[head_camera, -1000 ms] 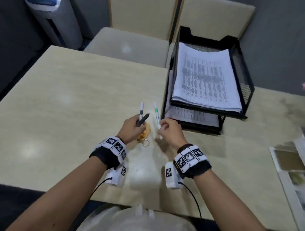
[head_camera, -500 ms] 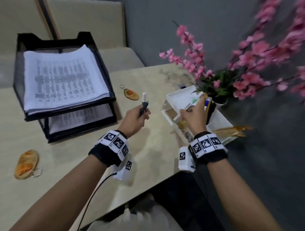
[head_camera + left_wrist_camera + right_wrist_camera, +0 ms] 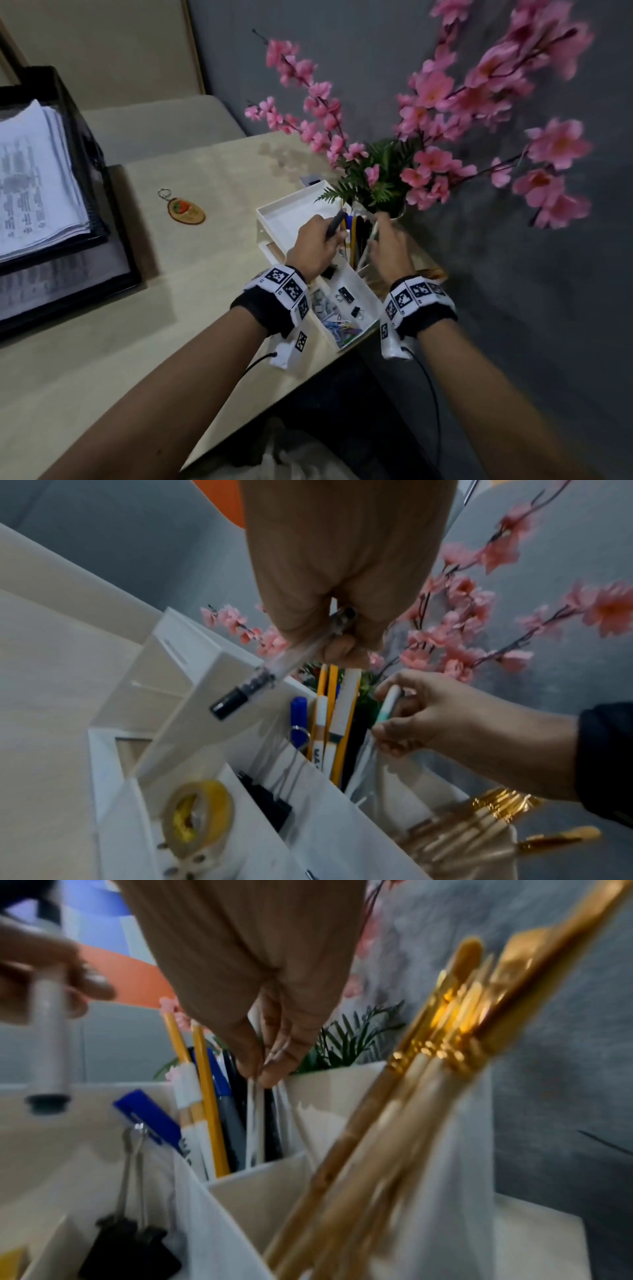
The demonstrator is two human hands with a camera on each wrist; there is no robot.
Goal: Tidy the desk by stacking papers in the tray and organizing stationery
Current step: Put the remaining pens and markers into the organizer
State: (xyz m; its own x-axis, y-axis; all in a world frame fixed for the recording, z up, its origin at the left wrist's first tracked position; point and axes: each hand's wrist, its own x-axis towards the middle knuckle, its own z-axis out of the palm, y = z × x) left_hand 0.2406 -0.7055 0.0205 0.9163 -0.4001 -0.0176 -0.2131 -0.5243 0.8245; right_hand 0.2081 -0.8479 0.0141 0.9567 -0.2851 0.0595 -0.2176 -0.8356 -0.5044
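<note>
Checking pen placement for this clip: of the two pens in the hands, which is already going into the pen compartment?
The white, green-banded pen pinched by the right hand; its lower end is among the upright pens. The left hand's clear black-capped pen is above the organizer.

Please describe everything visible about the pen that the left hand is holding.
The pen has a clear, plastic-looking barrel, a ribbed dark grip section and a black end pointing down. It is tilted above the white desk organizer, not yet in any compartment. Only the left hand touches it, its fingers curled round the upper barrel.
</note>
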